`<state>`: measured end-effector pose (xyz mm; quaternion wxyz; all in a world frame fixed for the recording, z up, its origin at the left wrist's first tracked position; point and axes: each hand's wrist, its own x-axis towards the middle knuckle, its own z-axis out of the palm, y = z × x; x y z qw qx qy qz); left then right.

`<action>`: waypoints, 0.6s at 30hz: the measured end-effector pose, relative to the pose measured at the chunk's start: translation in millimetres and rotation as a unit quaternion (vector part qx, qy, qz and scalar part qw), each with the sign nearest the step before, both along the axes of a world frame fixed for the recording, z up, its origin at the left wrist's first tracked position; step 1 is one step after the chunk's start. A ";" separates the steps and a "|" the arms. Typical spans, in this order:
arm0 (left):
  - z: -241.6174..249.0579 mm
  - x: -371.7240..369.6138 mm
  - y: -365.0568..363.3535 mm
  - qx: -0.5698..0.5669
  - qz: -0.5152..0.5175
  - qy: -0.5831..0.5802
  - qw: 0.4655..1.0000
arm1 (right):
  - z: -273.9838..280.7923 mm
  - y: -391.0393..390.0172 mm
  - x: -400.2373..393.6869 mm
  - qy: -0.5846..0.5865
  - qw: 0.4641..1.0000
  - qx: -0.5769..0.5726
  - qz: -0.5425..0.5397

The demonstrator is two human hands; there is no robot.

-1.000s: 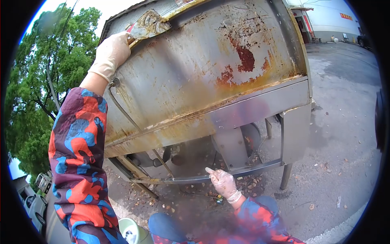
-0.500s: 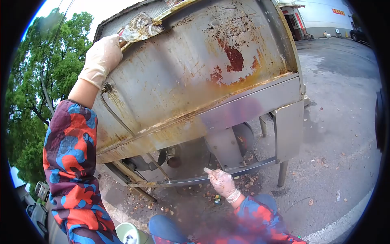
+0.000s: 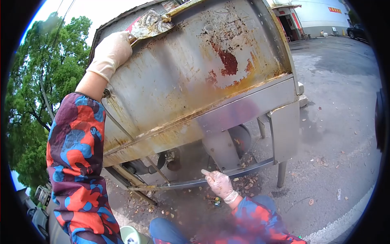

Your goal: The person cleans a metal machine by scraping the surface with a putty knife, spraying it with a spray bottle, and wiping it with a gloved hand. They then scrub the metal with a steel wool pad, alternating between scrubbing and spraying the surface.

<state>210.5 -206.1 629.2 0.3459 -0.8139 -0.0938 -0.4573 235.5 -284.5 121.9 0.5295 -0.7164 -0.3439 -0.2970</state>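
My left hand [image 3: 113, 51], in a pale glove, is wrapped round the handle of a scraper [image 3: 151, 25]. The scraper's wide blade is smeared with brownish grime and lies against the upper edge of a metal stand's panel [image 3: 170, 81]. Rust, yellow-brown grease and a dark red patch [image 3: 228, 61] mark that panel. Low down, my right hand [image 3: 220, 187], gloved and stained, is beside the stand's curved lower bar [image 3: 191, 184]. One finger of it points out while the others bend; I see nothing held in it.
Under the stand are round dark burner-like parts [image 3: 239, 140] and a pipe [image 3: 157, 168]. Dry leaves litter the pavement [image 3: 321, 150]. A pale green bucket [image 3: 142, 238] stands by my knee [image 3: 166, 229]. Trees are at left, parked vehicles at both sides.
My left hand and the scraper have moved a little to the right along the panel's upper edge. The stand sits slightly further left in view. My right hand has hardly moved.
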 end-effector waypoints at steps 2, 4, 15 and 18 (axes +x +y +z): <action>7.7 18.7 -3.8 -0.011 -0.021 0.009 1.000 | -6.7 10.2 2.7 -0.041 0.999 0.024 0.007; 10.8 38.6 -8.7 -0.012 -0.040 0.001 0.999 | -8.4 9.1 1.8 -0.067 0.998 -0.015 -0.016; 6.4 10.7 -12.9 0.014 0.003 -0.002 1.000 | -10.4 1.2 6.6 -0.056 0.998 -0.025 -0.026; 5.9 9.3 -23.5 0.022 0.004 0.005 1.000 | -9.6 4.0 5.6 -0.057 0.998 0.009 -0.014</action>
